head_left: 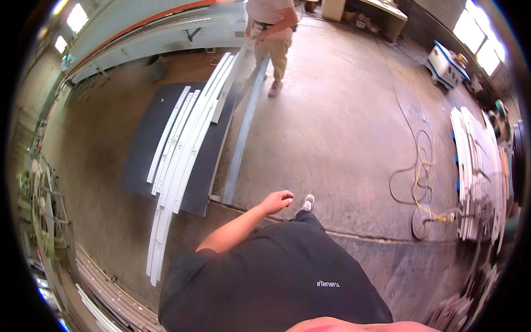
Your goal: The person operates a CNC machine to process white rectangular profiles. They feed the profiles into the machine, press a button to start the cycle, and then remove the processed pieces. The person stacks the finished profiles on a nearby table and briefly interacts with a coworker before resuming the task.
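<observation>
My left hand [278,202] hangs in front of my dark shirt, above the concrete floor, with its fingers loosely curled in. Nothing shows in it, and it touches nothing I can see. My right hand is out of view. Nearest to the left hand lies a long grey metal bar [243,133], beside a dark flat board [145,141]. Several long white metal strips [185,146] with small holes and fittings lie side by side on the board. Some reach past its near edge.
Another person [271,27] stands at the far end of the strips. A long machine [160,41] runs behind at the left. On the right are a looped cable [423,166], a stack of pale strips [473,171] and a white-and-blue cart [447,65].
</observation>
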{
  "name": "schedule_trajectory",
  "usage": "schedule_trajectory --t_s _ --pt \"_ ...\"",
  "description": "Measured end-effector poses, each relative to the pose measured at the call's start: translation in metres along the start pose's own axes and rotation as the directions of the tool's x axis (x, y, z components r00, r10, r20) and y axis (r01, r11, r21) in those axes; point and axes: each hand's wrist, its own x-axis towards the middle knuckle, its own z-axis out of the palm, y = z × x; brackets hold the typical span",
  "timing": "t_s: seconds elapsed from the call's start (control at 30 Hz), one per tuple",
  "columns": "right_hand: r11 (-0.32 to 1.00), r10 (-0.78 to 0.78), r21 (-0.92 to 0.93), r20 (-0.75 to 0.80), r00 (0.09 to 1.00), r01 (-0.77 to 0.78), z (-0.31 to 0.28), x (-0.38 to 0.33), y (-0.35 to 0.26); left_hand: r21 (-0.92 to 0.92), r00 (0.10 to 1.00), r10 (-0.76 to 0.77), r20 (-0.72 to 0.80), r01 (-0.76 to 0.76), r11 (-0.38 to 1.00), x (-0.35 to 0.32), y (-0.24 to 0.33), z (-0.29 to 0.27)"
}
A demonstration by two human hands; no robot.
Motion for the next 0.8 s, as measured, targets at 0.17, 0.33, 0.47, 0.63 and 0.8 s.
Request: schedule_trajectory --t_s 0.17,0.33,0.47,0.63,0.8 --pt "0.946 -0.289 -0.139 0.045 0.956 0.292 -0.066 0.18 -0.087 0.134 0.924 0.039 -0.381 0.014 0.991 0.028 0.014 -0.042" --pt "1.0 0.021 -0.014 0.081 0.996 -0.019 -0.132 0.248 -0.332 0.135 0.643 0.088 -0.761 0.024 0.991 0.037 0.05 -0.099" --pt "0.997 -0.05 -0.057 0.046 0.998 0.053 -0.129 0.295 -0.447 0.358 0.403 0.253 -0.88 0.21 0.91 0.069 0.048 -0.13" --pt "0.982 -0.05 -0.165 0.229 0.972 0.089 -0.076 0.35 -0.509 0.334 0.261 0.241 -0.935 0.414 0.847 0.119 0.023 -0.168" --pt "0.792 -0.084 -0.485 0.513 0.854 0.37 -0.055 0.406 -0.54 0.202 0.281 0.074 -0.957 0.461 0.864 0.169 0.007 -0.21"
